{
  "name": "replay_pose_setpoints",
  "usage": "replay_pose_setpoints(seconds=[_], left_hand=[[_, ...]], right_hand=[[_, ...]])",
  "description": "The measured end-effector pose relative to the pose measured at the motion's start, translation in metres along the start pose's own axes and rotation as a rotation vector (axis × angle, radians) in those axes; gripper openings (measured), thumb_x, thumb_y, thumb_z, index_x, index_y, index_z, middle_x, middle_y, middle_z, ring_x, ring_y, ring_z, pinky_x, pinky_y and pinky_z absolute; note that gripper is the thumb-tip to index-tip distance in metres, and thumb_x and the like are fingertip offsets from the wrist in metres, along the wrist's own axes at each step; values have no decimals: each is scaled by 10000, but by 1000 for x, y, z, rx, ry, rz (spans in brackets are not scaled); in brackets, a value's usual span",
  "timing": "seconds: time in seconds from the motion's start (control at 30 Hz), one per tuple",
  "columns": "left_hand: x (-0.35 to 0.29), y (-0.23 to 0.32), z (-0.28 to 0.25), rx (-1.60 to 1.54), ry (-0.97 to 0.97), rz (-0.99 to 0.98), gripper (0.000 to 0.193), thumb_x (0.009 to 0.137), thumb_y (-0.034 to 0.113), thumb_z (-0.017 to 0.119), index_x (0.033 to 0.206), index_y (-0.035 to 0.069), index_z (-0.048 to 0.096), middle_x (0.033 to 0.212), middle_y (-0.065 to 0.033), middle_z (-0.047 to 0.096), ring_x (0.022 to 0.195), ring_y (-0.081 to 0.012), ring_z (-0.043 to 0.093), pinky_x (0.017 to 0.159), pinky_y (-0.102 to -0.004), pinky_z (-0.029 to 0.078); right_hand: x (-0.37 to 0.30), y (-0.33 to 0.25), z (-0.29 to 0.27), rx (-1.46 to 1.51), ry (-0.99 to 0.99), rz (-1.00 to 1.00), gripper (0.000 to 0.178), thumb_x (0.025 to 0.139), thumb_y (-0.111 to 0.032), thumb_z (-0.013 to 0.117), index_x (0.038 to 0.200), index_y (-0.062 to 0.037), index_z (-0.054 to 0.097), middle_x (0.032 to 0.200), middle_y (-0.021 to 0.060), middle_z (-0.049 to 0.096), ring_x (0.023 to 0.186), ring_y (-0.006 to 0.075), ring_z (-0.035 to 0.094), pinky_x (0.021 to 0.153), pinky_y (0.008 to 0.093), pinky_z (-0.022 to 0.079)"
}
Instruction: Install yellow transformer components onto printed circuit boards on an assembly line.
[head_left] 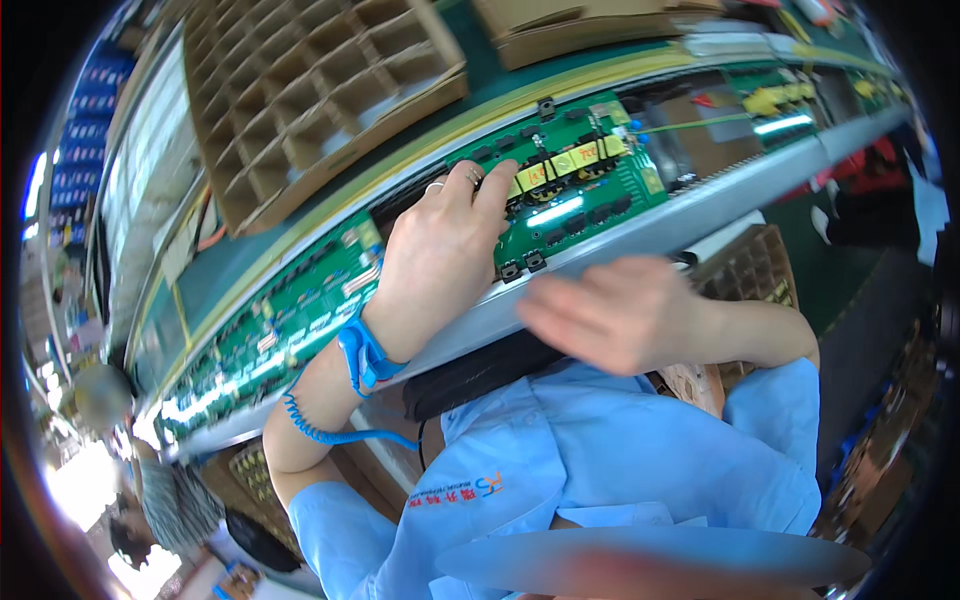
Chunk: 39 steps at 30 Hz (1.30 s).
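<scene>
Head camera, and from my seat I see the left hand (440, 245) lying over the left end of a green circuit board (635, 190), which sits just behind a silver metal rail (650, 228). Its fingers are bent, with the tips down by a row of yellow blocks (570, 160) bearing red marks; I cannot tell whether they pinch one or only touch it. I have the right hand (615, 310) blurred in front of the rail, its fingers close together and pointing left; I cannot tell whether anything is in it. Just beyond its fingertips, two black components (523, 266) stand at the board's near edge. Around the left wrist I see a blue wrist strap (365, 355) with a coiled blue cord (320, 430). Another green board (300, 285) lies to the left along the same rail. Behind the line, on the green table (490, 75), I make out a cardboard box with dividers (410, 120). A co-worker in a striped top (175, 505) is at lower left.
</scene>
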<state>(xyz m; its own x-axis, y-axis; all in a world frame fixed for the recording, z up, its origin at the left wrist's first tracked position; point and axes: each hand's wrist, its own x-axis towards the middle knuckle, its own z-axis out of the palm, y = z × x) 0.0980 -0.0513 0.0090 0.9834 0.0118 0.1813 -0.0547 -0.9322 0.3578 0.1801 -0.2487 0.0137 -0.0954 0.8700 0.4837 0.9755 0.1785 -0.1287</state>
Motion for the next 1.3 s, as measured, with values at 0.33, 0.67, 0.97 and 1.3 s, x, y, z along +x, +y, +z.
replay_pose_setpoints(seconds=[0.33,0.67,0.97,1.3], left_hand=[[76,39,28,-328,-46,10,744,787,-38,642,1454,111,347,1050,-203,624,791,-299,642,718,-399,523],[101,47,51,-542,-22,89,792,770,-7,666,1466,46,290,1284,-248,510,918,-324,650,753,-394,547],[65,20,-23,106,329,274,433,737,-30,670,1149,45,564,1256,-157,534,1135,-367,538,933,-428,455],[-39,-90,-62,474,233,-225,277,733,141,728,967,45,615,1265,-195,496,1200,-352,490,1014,-421,406]], right_hand=[[-42,10,1,-349,-288,258,444,808,-194,569,1229,-51,574,829,39,586,566,151,599,425,252,435],[-76,38,2,-540,-190,351,440,800,-198,552,1227,-89,566,840,-5,566,588,143,577,419,251,424],[-95,52,-16,-463,-264,483,430,832,-203,528,1258,-161,561,1046,-19,666,710,176,648,525,315,515],[-123,94,-43,-573,-288,707,503,819,-30,490,1311,-134,517,1057,78,627,828,296,638,686,395,531]])
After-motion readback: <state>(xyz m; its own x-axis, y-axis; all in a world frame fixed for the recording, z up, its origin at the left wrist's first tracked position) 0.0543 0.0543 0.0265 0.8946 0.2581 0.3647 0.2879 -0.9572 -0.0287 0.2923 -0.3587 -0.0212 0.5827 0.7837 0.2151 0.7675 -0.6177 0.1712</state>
